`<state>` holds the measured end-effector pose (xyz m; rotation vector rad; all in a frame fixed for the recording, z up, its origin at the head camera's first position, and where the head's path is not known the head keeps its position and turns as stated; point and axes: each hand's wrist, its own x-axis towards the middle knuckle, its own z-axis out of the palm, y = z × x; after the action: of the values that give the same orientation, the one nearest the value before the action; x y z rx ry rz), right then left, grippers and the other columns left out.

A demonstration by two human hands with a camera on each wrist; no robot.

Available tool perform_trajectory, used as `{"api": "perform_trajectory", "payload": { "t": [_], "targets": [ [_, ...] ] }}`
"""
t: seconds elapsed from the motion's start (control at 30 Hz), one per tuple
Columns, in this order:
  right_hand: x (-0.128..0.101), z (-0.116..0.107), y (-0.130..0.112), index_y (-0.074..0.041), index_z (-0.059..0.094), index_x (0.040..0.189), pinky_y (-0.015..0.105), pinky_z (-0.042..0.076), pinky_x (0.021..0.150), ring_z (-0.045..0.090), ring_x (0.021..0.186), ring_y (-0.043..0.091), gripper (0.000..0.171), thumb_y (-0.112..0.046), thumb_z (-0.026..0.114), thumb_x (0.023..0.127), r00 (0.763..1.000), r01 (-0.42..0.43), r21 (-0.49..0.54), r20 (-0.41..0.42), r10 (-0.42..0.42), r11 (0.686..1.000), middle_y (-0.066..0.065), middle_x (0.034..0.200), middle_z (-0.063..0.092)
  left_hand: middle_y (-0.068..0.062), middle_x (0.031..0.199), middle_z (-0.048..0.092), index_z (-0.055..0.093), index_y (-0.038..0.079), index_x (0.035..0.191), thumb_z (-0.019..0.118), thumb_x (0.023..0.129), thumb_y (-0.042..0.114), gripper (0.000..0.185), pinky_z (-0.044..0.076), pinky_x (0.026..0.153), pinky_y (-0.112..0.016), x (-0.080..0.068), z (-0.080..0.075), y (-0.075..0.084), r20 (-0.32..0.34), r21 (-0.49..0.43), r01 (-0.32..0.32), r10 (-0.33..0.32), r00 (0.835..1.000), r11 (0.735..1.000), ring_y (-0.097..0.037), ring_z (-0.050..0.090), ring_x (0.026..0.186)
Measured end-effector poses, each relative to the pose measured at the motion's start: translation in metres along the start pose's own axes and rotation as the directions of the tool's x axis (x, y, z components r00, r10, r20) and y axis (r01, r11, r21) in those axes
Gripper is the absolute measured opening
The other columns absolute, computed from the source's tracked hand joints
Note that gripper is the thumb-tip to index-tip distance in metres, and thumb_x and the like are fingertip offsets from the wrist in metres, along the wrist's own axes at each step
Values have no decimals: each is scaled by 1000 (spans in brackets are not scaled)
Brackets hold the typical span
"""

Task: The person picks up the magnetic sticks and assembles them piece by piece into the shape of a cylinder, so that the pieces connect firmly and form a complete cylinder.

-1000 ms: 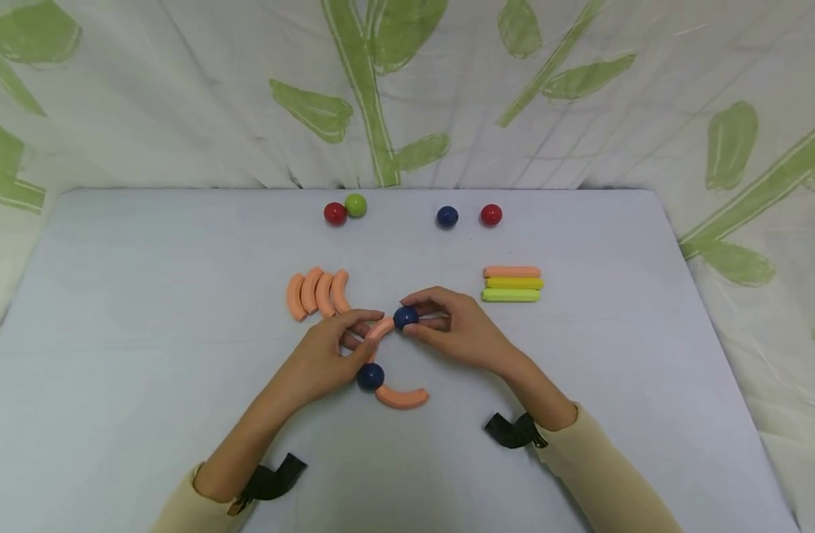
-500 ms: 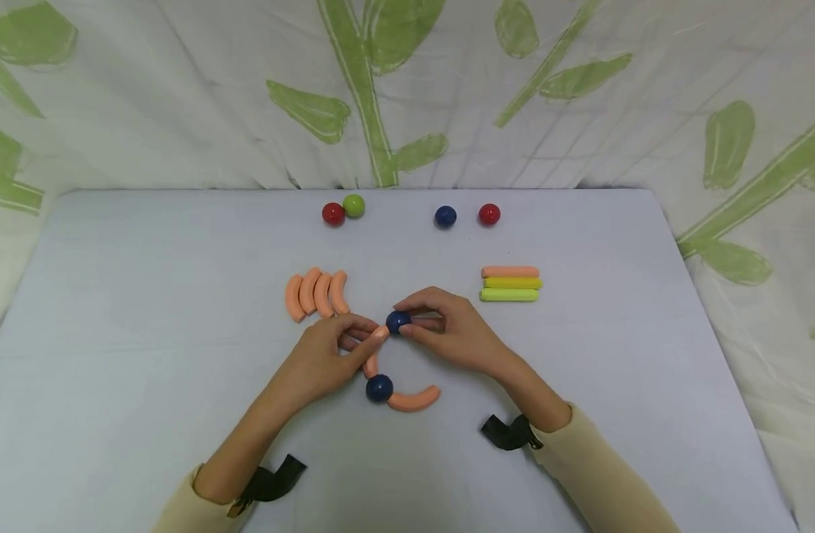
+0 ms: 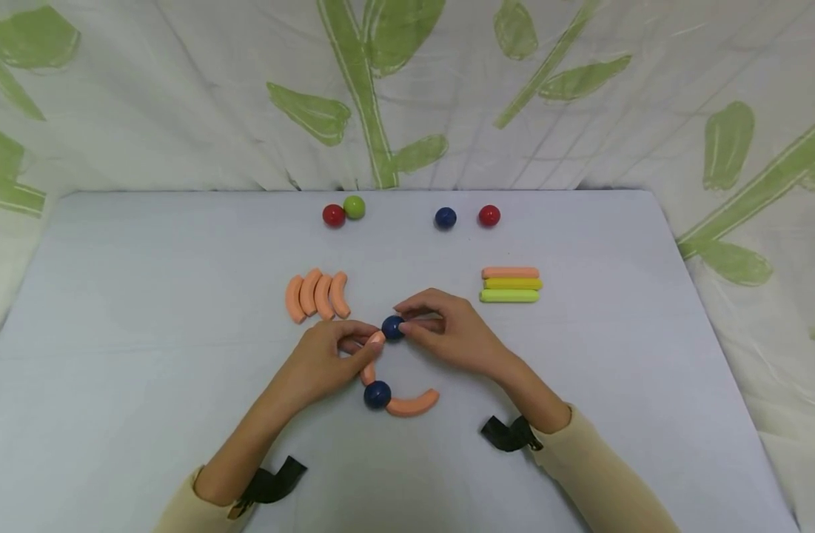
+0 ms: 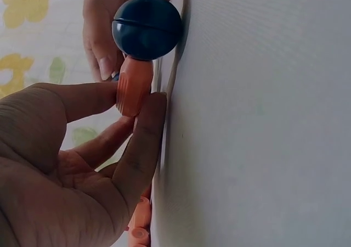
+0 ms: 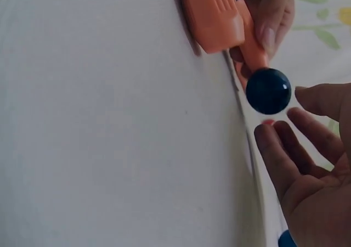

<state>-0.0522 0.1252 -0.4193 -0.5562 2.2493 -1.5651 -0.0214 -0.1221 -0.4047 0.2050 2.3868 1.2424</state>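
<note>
My left hand (image 3: pixel 330 354) pinches a curved orange rod (image 4: pixel 135 85) between thumb and fingers. One end of that rod joins a dark blue ball (image 3: pixel 377 395), from which a second curved orange rod (image 3: pixel 412 404) extends to the right. At the held rod's other end sits another blue ball (image 5: pixel 269 91), which looks joined to it. My right hand (image 3: pixel 452 329) is beside this upper ball. In the right wrist view its thumb and fingers stand spread, with a small gap between them and the ball.
Several curved orange rods (image 3: pixel 317 294) lie side by side left of centre. Straight rods, orange (image 3: pixel 510 272), yellow (image 3: pixel 512 283) and lime (image 3: pixel 509 296), lie at the right. Toward the back edge are red (image 3: pixel 334 215), green (image 3: pixel 354 207), blue (image 3: pixel 445 218) and red balls (image 3: pixel 489 215).
The upper ball has moved slightly left and down and meets the held rod's end. My right fingers have loosened from it. The lower ball and its rod have shifted slightly down and right.
</note>
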Motion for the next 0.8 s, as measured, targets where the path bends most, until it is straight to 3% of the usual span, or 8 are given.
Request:
{"api": "perform_trajectory", "payload": {
  "t": [0.3, 0.6, 0.8],
  "targets": [
    [5, -13, 0, -9, 71, 130, 30, 60, 99, 71, 118, 19, 27, -16, 68, 104, 997, -53, -76, -60, 49, 996, 5, 129, 74, -2, 113, 81, 75, 13, 129, 69, 103, 38, 36, 59, 91, -41, -6, -5, -4, 24, -44, 16, -15, 1000, 999, -14, 76, 100],
    [17, -19, -1, -8, 70, 131, 35, 60, 101, 70, 121, 19, 28, -18, 67, 106, 998, -35, -98, -57, 30, 995, 6, 130, 73, -10, 120, 76, 62, 3, 143, 68, 104, 30, 48, 56, 88, -36, -9, -9, -4, 44, -94, 14, -10, 999, 995, -16, 76, 99],
    [25, -20, -3, -7, 69, 132, 37, 60, 102, 70, 125, 20, 28, -18, 65, 106, 999, -12, -126, -40, 7, 992, 7, 132, 73, -10, 116, 74, 55, 10, 152, 67, 105, 30, 52, 54, 87, -34, -11, -8, -6, 65, -135, -11, 20, 998, 991, -14, 76, 96]
  ]
}}
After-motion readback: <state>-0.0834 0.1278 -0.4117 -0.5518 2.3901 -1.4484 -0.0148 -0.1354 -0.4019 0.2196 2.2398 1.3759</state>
